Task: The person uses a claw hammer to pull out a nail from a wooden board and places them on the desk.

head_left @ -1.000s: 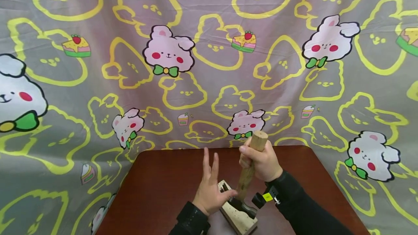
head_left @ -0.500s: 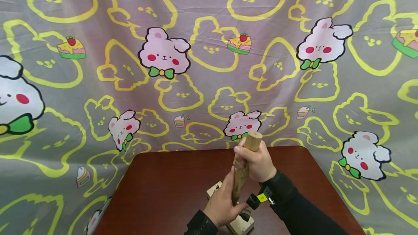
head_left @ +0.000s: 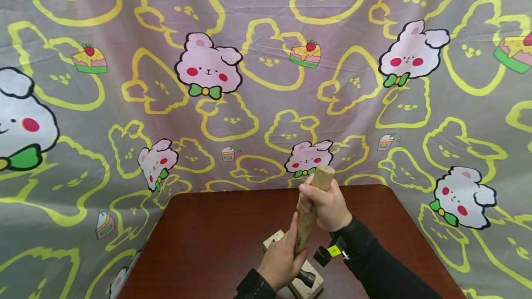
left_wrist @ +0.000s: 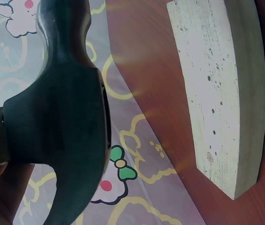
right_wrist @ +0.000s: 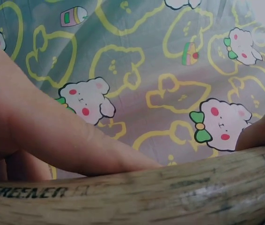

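Note:
A claw hammer (head_left: 306,232) stands with its wooden handle up and its dark metal head (left_wrist: 60,112) low. My right hand (head_left: 326,204) grips the handle near its top end, thumb across the wood. Lower down, close to the head, my left hand (head_left: 281,262) holds the handle between its fingers and thumb. Beneath is a pale wooden block (head_left: 313,290), lying on the table and partly covered by the left hand. Small dark holes dot the block (left_wrist: 212,84) in the left wrist view, where the hammer head appears apart from it. Printed letters mark the handle (right_wrist: 137,197).
The block lies on a reddish-brown table (head_left: 208,239). A grey cloth (head_left: 266,82) with yellow outlines and white rabbit heads hangs behind the table and along its sides.
My left hand, spread beside the hammer a second ago, has moved right onto the lower handle and now holds it. The right hand keeps its grip near the top.

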`<state>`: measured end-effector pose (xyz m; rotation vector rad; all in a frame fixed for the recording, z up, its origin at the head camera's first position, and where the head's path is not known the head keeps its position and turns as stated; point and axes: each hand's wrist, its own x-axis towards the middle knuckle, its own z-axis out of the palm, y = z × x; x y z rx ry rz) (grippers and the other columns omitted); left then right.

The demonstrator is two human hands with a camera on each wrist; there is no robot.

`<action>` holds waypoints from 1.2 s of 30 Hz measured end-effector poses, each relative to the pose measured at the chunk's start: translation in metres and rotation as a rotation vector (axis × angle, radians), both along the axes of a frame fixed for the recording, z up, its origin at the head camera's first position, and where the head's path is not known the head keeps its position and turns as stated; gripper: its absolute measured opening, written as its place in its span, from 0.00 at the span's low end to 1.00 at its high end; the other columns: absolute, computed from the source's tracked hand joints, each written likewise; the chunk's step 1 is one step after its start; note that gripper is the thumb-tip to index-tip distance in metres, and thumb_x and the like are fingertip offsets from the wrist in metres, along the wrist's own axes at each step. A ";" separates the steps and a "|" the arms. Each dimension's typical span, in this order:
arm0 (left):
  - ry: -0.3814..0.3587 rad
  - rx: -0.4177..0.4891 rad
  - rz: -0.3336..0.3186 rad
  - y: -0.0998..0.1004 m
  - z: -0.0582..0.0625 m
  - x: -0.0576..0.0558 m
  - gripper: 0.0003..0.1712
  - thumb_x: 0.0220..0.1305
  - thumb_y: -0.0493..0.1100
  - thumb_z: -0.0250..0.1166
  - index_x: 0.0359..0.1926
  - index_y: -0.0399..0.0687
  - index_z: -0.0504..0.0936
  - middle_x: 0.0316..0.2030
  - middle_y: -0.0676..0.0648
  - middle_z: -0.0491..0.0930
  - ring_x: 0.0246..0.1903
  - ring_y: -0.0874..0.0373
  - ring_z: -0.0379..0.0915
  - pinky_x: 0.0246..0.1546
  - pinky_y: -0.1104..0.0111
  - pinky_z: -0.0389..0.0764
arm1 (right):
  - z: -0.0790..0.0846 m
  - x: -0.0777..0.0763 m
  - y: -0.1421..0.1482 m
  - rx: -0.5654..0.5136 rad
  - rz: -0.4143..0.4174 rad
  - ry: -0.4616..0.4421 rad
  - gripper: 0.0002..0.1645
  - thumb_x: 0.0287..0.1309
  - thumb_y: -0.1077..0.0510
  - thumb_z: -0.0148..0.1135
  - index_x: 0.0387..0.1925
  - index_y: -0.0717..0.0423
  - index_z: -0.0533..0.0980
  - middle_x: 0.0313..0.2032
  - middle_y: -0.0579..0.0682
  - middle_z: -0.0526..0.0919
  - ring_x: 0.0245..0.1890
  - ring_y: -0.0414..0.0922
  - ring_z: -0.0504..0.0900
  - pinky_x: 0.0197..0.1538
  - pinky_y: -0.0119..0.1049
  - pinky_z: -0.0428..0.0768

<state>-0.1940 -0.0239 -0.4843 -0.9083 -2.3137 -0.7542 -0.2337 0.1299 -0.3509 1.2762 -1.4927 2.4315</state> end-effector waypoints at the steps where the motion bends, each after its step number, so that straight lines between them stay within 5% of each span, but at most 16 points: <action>1: 0.006 0.003 -0.004 0.000 0.000 0.000 0.58 0.55 0.42 0.72 0.75 0.37 0.43 0.48 0.42 0.80 0.24 0.60 0.76 0.17 0.73 0.74 | 0.000 0.000 0.000 0.004 0.002 -0.008 0.14 0.65 0.73 0.43 0.23 0.63 0.64 0.14 0.55 0.60 0.11 0.52 0.60 0.14 0.46 0.66; 9: -0.004 0.019 -0.035 -0.004 -0.006 0.004 0.57 0.58 0.41 0.70 0.74 0.32 0.40 0.47 0.39 0.79 0.26 0.58 0.77 0.21 0.70 0.77 | -0.001 -0.003 -0.002 0.060 0.047 -0.063 0.12 0.68 0.69 0.45 0.26 0.62 0.65 0.15 0.55 0.62 0.14 0.50 0.64 0.18 0.43 0.71; 14: -0.100 0.005 -0.057 -0.007 -0.011 0.007 0.56 0.61 0.40 0.68 0.75 0.34 0.36 0.47 0.37 0.78 0.29 0.58 0.78 0.24 0.70 0.78 | -0.005 -0.005 0.001 0.192 -0.049 -0.120 0.10 0.68 0.66 0.50 0.29 0.65 0.67 0.17 0.58 0.71 0.18 0.51 0.76 0.29 0.49 0.80; 21: -0.150 0.008 -0.057 -0.014 -0.015 0.009 0.55 0.63 0.41 0.67 0.75 0.35 0.35 0.48 0.39 0.76 0.33 0.60 0.77 0.29 0.70 0.78 | -0.004 -0.015 0.016 0.623 -0.290 -0.077 0.14 0.65 0.51 0.61 0.39 0.59 0.76 0.34 0.57 0.81 0.38 0.54 0.80 0.45 0.49 0.77; 28: -0.143 0.061 0.010 -0.025 -0.019 0.011 0.57 0.62 0.42 0.68 0.75 0.36 0.36 0.54 0.35 0.75 0.39 0.53 0.79 0.35 0.63 0.81 | -0.008 -0.026 0.046 0.795 -0.457 0.080 0.24 0.66 0.45 0.58 0.60 0.48 0.72 0.53 0.51 0.78 0.52 0.51 0.78 0.53 0.53 0.76; 31: -0.200 0.090 0.041 -0.033 -0.018 0.013 0.57 0.62 0.42 0.68 0.76 0.40 0.34 0.52 0.35 0.77 0.38 0.52 0.79 0.33 0.62 0.81 | -0.008 -0.031 0.054 0.884 -0.639 0.131 0.34 0.67 0.41 0.56 0.68 0.50 0.65 0.63 0.57 0.71 0.62 0.56 0.69 0.60 0.60 0.68; 36: -0.263 0.077 0.093 -0.049 -0.020 0.016 0.59 0.62 0.42 0.68 0.76 0.45 0.32 0.55 0.34 0.75 0.44 0.48 0.79 0.38 0.58 0.81 | -0.013 -0.040 0.063 0.984 -0.965 0.266 0.46 0.64 0.34 0.54 0.75 0.49 0.54 0.73 0.63 0.50 0.73 0.62 0.40 0.64 0.69 0.43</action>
